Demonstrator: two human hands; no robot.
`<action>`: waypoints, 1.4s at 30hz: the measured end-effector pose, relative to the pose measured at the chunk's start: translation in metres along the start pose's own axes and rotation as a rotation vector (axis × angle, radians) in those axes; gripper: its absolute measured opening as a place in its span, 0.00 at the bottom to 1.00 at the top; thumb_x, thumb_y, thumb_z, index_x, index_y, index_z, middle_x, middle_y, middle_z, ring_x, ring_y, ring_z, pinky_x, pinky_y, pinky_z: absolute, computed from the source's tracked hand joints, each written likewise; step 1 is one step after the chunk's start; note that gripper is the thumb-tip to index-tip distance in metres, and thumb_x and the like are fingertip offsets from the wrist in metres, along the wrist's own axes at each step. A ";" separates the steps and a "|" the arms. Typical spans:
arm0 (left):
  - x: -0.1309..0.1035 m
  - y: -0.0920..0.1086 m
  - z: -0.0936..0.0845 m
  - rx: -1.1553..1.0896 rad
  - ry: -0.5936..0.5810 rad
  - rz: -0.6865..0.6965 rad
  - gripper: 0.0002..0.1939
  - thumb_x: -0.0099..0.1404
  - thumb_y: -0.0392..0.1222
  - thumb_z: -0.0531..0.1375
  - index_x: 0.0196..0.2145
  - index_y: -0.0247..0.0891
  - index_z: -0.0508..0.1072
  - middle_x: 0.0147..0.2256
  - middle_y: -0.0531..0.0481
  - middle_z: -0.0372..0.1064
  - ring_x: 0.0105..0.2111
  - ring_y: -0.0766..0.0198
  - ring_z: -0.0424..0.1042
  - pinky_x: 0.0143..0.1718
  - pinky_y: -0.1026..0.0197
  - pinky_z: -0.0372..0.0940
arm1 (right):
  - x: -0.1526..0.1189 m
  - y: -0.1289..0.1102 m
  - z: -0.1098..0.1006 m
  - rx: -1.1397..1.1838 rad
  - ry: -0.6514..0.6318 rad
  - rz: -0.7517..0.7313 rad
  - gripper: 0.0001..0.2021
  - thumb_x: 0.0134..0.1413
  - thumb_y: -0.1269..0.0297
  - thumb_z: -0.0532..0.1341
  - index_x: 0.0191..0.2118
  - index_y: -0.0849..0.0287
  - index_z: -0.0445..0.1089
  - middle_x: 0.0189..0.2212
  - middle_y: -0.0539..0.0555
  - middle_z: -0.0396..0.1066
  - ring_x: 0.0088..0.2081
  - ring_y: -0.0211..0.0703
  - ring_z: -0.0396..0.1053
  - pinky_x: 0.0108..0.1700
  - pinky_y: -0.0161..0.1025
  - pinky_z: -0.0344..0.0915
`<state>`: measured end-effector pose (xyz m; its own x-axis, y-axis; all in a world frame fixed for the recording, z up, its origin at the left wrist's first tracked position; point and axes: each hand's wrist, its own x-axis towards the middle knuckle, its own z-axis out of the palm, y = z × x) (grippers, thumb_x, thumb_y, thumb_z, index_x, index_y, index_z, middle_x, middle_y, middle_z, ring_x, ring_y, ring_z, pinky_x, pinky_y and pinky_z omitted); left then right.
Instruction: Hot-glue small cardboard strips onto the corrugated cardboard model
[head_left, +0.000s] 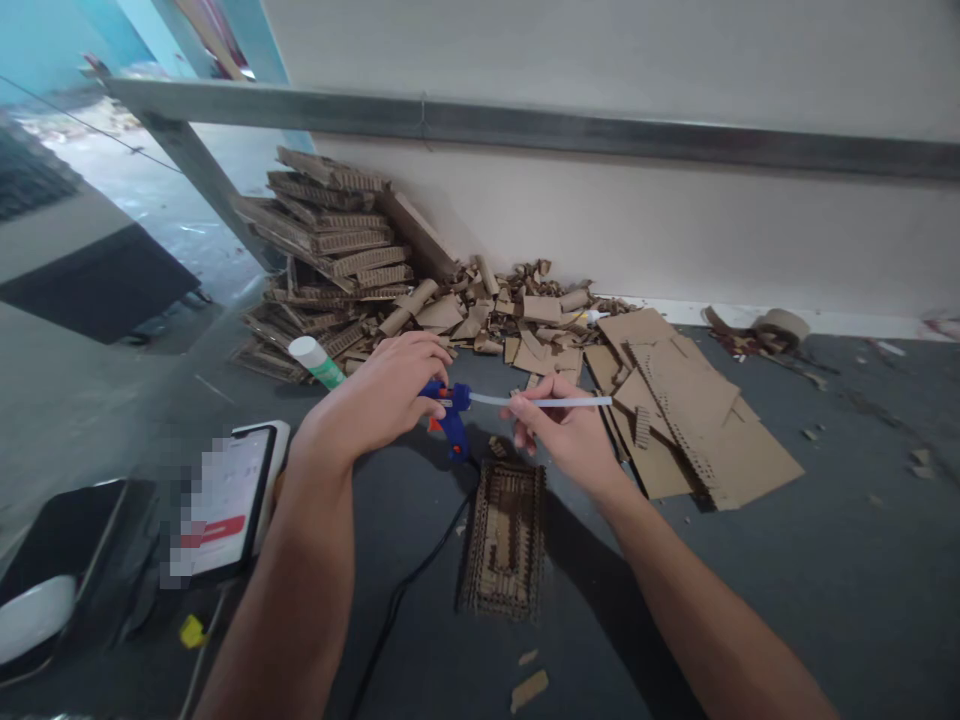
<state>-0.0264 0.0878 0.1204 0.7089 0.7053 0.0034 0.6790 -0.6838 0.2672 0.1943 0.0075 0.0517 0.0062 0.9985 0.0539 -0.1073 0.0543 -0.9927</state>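
We see a blue plastic glue gun (454,418) with an orange trigger (434,425), a translucent whitish glue stick (570,402), brown corrugated cardboard box (502,540) with ridged stripes, a white-capped green tube (322,362), a dark grey worktop (420,640), and a yellow scrap (192,631) at near left.

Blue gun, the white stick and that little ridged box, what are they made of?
The gun looks like hard plastic: solid blue body, orange trigger. Its finish is hard to judge.
The stick seems to be smooth, translucent hot-melt glue, as it is pale, slim and enters the gun's back, though other plastic is possible.
The box appears to be matte corrugated cardboard: brown, with fluted edges showing.
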 end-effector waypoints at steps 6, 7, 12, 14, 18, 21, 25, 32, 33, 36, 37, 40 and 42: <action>-0.002 0.001 -0.001 -0.009 0.022 0.022 0.05 0.64 0.40 0.64 0.38 0.39 0.77 0.53 0.42 0.72 0.62 0.47 0.61 0.65 0.42 0.54 | 0.004 -0.002 0.006 0.197 0.104 0.146 0.21 0.47 0.47 0.72 0.29 0.57 0.64 0.27 0.51 0.76 0.19 0.31 0.64 0.18 0.31 0.60; -0.002 0.001 -0.002 -0.009 0.018 0.016 0.05 0.64 0.40 0.63 0.38 0.39 0.76 0.52 0.43 0.73 0.62 0.46 0.61 0.65 0.42 0.54 | 0.004 -0.002 0.006 0.205 0.103 0.150 0.21 0.47 0.48 0.72 0.29 0.57 0.64 0.26 0.51 0.75 0.20 0.31 0.64 0.18 0.31 0.60; -0.005 0.003 -0.006 0.002 0.006 -0.001 0.05 0.64 0.40 0.62 0.39 0.40 0.75 0.51 0.42 0.74 0.63 0.46 0.60 0.63 0.41 0.56 | 0.004 -0.001 0.003 0.117 0.047 0.046 0.18 0.49 0.50 0.72 0.30 0.57 0.66 0.24 0.50 0.75 0.22 0.34 0.67 0.22 0.33 0.64; -0.006 0.005 -0.006 0.004 0.002 0.000 0.05 0.64 0.40 0.62 0.38 0.40 0.75 0.51 0.43 0.74 0.64 0.47 0.60 0.64 0.41 0.55 | 0.003 -0.001 0.000 0.021 0.025 -0.030 0.17 0.52 0.51 0.70 0.32 0.56 0.67 0.22 0.49 0.73 0.22 0.35 0.68 0.24 0.34 0.67; -0.006 0.011 -0.006 0.002 0.010 -0.005 0.05 0.63 0.39 0.61 0.39 0.39 0.75 0.50 0.42 0.74 0.64 0.46 0.59 0.64 0.42 0.55 | 0.001 -0.003 -0.005 -0.097 0.011 -0.149 0.13 0.56 0.54 0.68 0.34 0.56 0.69 0.23 0.50 0.73 0.24 0.36 0.70 0.26 0.36 0.68; -0.005 0.015 -0.005 0.014 0.010 -0.005 0.06 0.63 0.38 0.61 0.38 0.37 0.76 0.50 0.40 0.74 0.64 0.45 0.59 0.64 0.42 0.55 | 0.001 -0.004 -0.004 -0.089 0.020 -0.130 0.13 0.56 0.55 0.68 0.32 0.56 0.68 0.23 0.50 0.74 0.23 0.36 0.70 0.25 0.34 0.67; -0.004 0.019 -0.004 0.034 0.018 -0.008 0.07 0.62 0.37 0.62 0.39 0.35 0.76 0.48 0.38 0.74 0.62 0.45 0.62 0.63 0.44 0.57 | 0.002 0.000 0.003 0.087 0.070 -0.041 0.17 0.53 0.51 0.70 0.30 0.57 0.66 0.25 0.51 0.76 0.22 0.35 0.69 0.21 0.33 0.64; -0.002 0.023 0.000 0.041 0.075 0.020 0.08 0.60 0.36 0.64 0.39 0.35 0.76 0.47 0.39 0.74 0.60 0.47 0.64 0.63 0.46 0.58 | 0.003 0.010 0.014 0.331 0.134 0.106 0.22 0.47 0.49 0.72 0.26 0.56 0.61 0.22 0.49 0.74 0.19 0.31 0.64 0.18 0.30 0.58; -0.001 0.024 0.001 0.041 0.080 0.025 0.08 0.60 0.36 0.64 0.39 0.35 0.76 0.46 0.39 0.74 0.59 0.47 0.65 0.63 0.46 0.58 | 0.003 0.009 0.013 0.316 0.133 0.083 0.21 0.48 0.50 0.72 0.26 0.57 0.62 0.23 0.49 0.74 0.19 0.31 0.65 0.18 0.30 0.59; 0.000 0.023 0.002 0.039 0.086 0.043 0.07 0.60 0.36 0.64 0.38 0.35 0.76 0.45 0.39 0.75 0.59 0.47 0.65 0.62 0.45 0.59 | 0.003 0.006 0.007 0.209 0.114 -0.006 0.17 0.52 0.52 0.71 0.28 0.58 0.66 0.23 0.50 0.74 0.21 0.32 0.66 0.20 0.31 0.61; 0.000 0.023 0.002 0.038 0.089 0.047 0.06 0.60 0.36 0.64 0.37 0.35 0.76 0.44 0.39 0.75 0.59 0.46 0.65 0.61 0.46 0.59 | 0.003 0.005 0.004 0.160 0.102 -0.038 0.16 0.53 0.53 0.70 0.30 0.58 0.68 0.24 0.50 0.74 0.21 0.32 0.66 0.21 0.32 0.62; -0.001 0.024 0.001 0.031 0.090 0.037 0.05 0.59 0.36 0.64 0.36 0.36 0.76 0.44 0.40 0.75 0.58 0.46 0.66 0.61 0.46 0.60 | 0.002 0.003 -0.002 0.031 0.067 -0.121 0.13 0.57 0.55 0.68 0.33 0.58 0.69 0.24 0.50 0.75 0.22 0.34 0.68 0.24 0.34 0.65; -0.002 0.025 0.000 0.026 0.094 0.015 0.05 0.60 0.37 0.64 0.36 0.36 0.76 0.45 0.39 0.74 0.59 0.45 0.65 0.60 0.46 0.60 | 0.002 0.001 -0.005 -0.022 0.060 -0.161 0.12 0.57 0.56 0.68 0.34 0.58 0.69 0.24 0.50 0.74 0.23 0.35 0.69 0.25 0.35 0.66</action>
<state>-0.0111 0.0697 0.1270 0.6988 0.7085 0.0982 0.6741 -0.6982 0.2411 0.1992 0.0096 0.0501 0.0807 0.9751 0.2065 -0.0782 0.2127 -0.9740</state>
